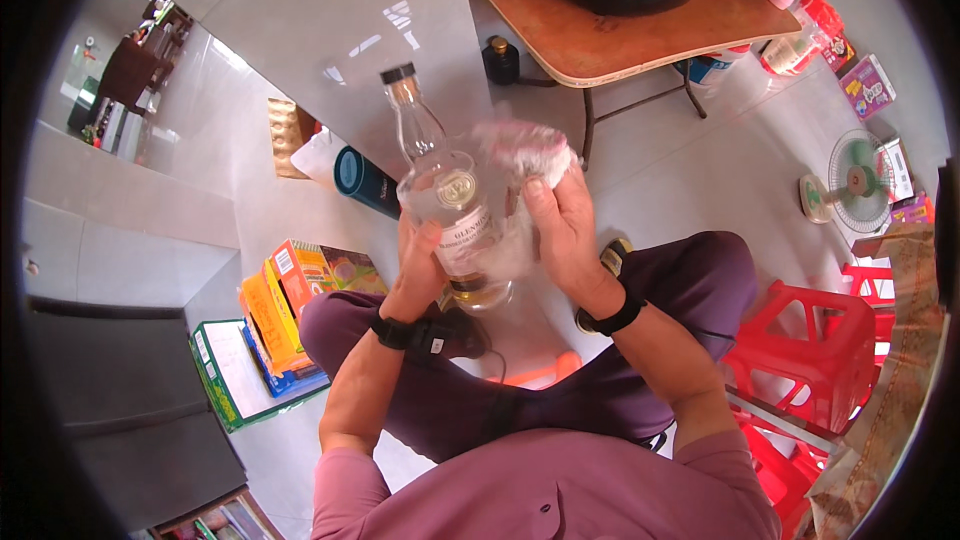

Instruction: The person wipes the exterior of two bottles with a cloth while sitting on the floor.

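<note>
A clear glass liquor bottle [459,217] with a dark cap and a paper label leans to the upper left in front of me, a little pale yellow liquid at its base. My left hand [421,259] grips its left side. Close to the bottle's right side, my right hand [562,229] holds a pink and white cloth [529,150], bunched and blurred at the top. A see-through, hazy shape lies between the bottle and my right hand; whether it is film or glass I cannot tell.
A wooden-topped table [622,49] bears a large dark object. Around me are a dark tumbler [364,180], stacked colourful boxes [289,307], a small fan [857,180], red plastic stools [814,345] and a black bottle [501,61] beside the table. A grey panel [352,7] stands ahead.
</note>
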Available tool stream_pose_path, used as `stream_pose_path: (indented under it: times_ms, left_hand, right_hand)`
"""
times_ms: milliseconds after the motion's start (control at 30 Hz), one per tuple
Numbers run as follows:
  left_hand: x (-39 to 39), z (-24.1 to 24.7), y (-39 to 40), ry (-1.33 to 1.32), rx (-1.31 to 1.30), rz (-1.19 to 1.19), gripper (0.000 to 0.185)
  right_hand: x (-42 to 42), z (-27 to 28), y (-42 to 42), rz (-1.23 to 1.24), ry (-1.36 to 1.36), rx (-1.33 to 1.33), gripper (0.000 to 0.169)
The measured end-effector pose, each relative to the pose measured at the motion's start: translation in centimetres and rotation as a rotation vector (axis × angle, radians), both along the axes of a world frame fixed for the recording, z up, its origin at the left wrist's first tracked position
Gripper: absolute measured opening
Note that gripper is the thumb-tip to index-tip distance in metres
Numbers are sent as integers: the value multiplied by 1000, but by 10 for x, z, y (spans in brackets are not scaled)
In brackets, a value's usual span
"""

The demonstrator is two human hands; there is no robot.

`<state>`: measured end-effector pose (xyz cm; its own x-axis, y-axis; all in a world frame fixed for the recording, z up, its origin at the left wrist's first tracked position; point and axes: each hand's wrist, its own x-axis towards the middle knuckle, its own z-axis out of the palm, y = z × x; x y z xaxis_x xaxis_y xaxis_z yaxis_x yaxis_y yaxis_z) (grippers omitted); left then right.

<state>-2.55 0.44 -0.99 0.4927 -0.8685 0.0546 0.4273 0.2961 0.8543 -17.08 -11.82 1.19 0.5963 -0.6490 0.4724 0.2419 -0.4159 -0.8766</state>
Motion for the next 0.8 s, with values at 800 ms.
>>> stream_pose_path:
  times_ms: [800]
  left_hand:
    - [39,14,18,-194,-154,189,88]
  right_hand:
    - [20,-23,37,391,-84,1423,47]
